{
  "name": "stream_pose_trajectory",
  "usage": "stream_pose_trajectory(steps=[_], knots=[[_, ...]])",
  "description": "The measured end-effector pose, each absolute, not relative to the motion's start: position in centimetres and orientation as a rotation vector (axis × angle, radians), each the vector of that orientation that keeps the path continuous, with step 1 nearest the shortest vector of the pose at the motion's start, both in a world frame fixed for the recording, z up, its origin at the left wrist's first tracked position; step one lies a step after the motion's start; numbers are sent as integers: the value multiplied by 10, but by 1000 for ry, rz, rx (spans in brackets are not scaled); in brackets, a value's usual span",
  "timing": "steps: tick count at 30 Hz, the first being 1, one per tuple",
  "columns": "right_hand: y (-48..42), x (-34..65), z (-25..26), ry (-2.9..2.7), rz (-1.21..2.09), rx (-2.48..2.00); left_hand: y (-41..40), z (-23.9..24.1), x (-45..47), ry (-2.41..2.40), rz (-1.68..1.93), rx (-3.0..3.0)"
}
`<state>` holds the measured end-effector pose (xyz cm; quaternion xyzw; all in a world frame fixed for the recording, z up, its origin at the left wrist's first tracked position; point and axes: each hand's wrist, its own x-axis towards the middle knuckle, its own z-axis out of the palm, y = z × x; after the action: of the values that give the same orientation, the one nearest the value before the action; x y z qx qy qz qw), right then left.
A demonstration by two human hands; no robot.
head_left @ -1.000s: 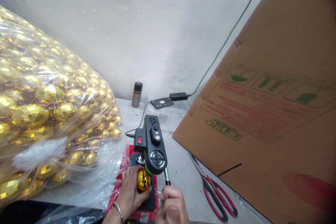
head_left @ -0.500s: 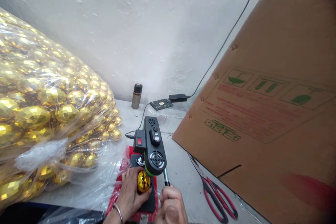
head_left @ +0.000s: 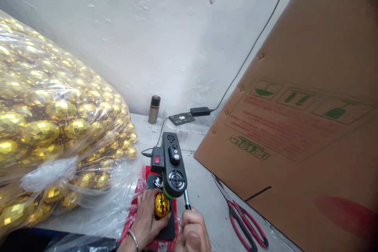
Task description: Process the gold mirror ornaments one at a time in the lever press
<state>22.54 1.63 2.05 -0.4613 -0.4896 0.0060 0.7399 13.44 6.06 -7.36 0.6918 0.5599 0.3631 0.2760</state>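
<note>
A small black press machine (head_left: 171,165) with a red switch stands on a dark base over a red mat (head_left: 138,201). Under its head sits a faceted gold ball (head_left: 161,205). My left hand (head_left: 146,218), with a bracelet on the wrist, is wrapped round that ball and holds it on the base. My right hand (head_left: 193,230) is closed in a fist on the machine's metal lever handle (head_left: 186,201), just right of the ball.
A large clear plastic bag of several gold balls (head_left: 50,126) fills the left. A big cardboard box (head_left: 295,126) leans on the right, with red-handled scissors (head_left: 245,224) at its foot. A small bottle (head_left: 154,109), a controller and a power adapter (head_left: 201,110) lie by the wall.
Nothing has visibly changed apart from a slight shift of the camera; both hands keep their grips.
</note>
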Motion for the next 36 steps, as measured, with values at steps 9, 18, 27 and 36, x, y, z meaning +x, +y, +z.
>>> stream_pose_trajectory(steps=[9,18,27,36], knots=[[27,238,3,-1153,-124,-932,60,-69,134,1471,979,1830],[29,236,-7,-1184,-191,-909,60,-70,135,1509,952,1840],[40,232,-19,-1163,-286,-832,61,-71,136,1522,951,1853],[21,233,79,-1066,122,-1059,61,-73,135,1481,1033,1843]])
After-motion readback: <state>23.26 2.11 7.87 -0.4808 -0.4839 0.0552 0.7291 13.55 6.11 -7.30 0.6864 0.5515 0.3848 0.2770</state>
